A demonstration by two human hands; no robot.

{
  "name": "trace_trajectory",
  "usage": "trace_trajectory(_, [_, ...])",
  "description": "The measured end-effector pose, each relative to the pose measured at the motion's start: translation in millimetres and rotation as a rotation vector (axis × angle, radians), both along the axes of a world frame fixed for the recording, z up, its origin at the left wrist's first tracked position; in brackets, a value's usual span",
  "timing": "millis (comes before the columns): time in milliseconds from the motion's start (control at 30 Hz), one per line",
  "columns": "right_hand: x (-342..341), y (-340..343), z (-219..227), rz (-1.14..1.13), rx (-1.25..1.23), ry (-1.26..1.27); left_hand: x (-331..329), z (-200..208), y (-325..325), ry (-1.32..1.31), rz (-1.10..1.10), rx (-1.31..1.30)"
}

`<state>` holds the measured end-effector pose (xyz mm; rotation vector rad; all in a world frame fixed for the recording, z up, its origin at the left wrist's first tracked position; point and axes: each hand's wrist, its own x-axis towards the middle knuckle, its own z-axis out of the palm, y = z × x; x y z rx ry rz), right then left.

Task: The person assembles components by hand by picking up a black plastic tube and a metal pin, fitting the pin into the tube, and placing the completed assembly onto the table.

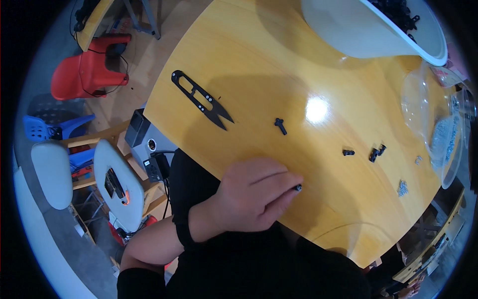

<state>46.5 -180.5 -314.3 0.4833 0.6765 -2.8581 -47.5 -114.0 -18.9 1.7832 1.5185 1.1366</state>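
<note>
My left hand (256,194) is over the near edge of the wooden table, a black band round its wrist. Its thumb and forefinger pinch a small black plastic part (298,188), of which only the end shows. Beyond the hand lies a small T-shaped black piece (281,126). Further left rests a pair of black thread snips (201,99), blades toward me. To the right are a short black piece (348,152) and black pieces lying together (374,155). My right hand is out of view.
A white tub (343,35) holding black parts stands at the far right. Near it is a clear plastic container (450,164) with small metal bits, and a little pile of screws (403,188). Left of the table are a red chair (74,77) and a grey-topped stool (119,199).
</note>
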Motion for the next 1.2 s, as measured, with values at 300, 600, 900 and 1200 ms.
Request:
trace_trajectory(300, [91, 8, 66, -0.335, -0.021, -0.147, -2, -4, -6, -0.093, 0.03, -0.035])
trace_trajectory(600, [175, -35, 222, -0.668, 0.025, -0.156, -23, -33, -3, -0.42, 0.05, -0.07])
trace_trajectory(900, [268, -150, 374, -1.342, 0.286, 0.211, -34, -61, 16, -0.394, 0.006, -0.082])
trace_trajectory(1200, [285, -181, 404, -1.604, 0.898, -0.335, -35, -57, 19, -0.391, 0.02, -0.066])
